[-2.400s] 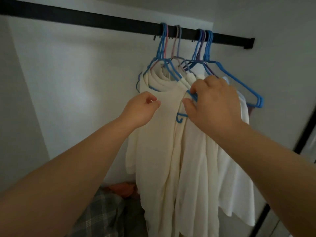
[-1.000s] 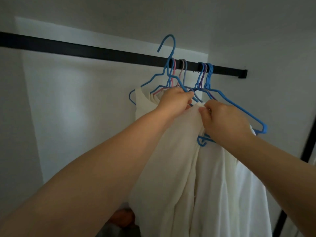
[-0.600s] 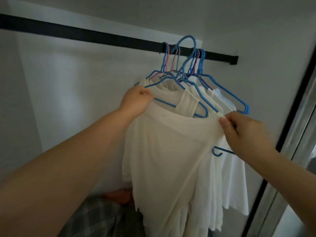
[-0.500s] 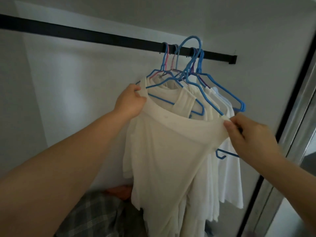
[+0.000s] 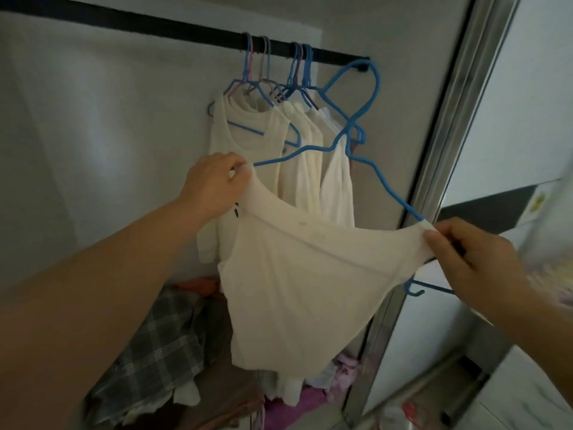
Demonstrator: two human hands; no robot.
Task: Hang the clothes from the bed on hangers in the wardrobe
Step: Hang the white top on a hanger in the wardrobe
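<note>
- The left hand (image 5: 214, 184) pinches one end of the white top (image 5: 297, 274)
- The right hand (image 5: 474, 259) pinches the other end
- The top sits on a blue hanger (image 5: 366, 119), held off the black rod (image 5: 186, 29)
- More white tops (image 5: 273, 144) hang on the rod behind
- A checked cloth (image 5: 155, 352) lies below

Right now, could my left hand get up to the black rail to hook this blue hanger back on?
Probably not yet: the left hand grips the white shirt and one end of the blue hanger, below the black rail. The air between looks free, though.
</note>
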